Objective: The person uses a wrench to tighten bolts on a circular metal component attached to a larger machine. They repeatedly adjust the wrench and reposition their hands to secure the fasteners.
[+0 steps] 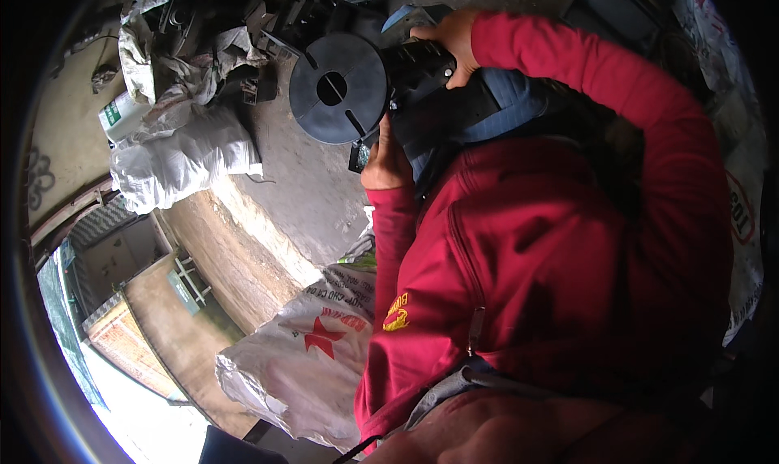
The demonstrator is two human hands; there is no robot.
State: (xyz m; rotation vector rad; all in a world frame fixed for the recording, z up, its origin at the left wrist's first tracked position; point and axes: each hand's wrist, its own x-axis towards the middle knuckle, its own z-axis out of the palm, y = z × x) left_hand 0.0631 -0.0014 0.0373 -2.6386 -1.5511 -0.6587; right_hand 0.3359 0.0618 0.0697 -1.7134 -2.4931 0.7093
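A black round plastic disc [350, 76] with a centre hole and two slots faces up in front of me, at one end of a dark ribbed body [415, 65]. I cannot tell what kind of thing the two make up. My right hand [456, 44] is wrapped round the far end of the ribbed body, thumb and fingers bent over it. At the disc's near edge, my left hand [385, 162] grips from below with one digit pointing up; its other fingers are partly hidden. Both lie over my lap, beside blue cloth [515, 107] on my leg.
White plastic sacks [191, 156] lie on the concrete floor [312, 200] to the left. A printed white sack [304, 350] stands close by my left arm. Dark scrap parts [268, 14] are heaped at the far side. Another sack [742, 212] is at the right edge.
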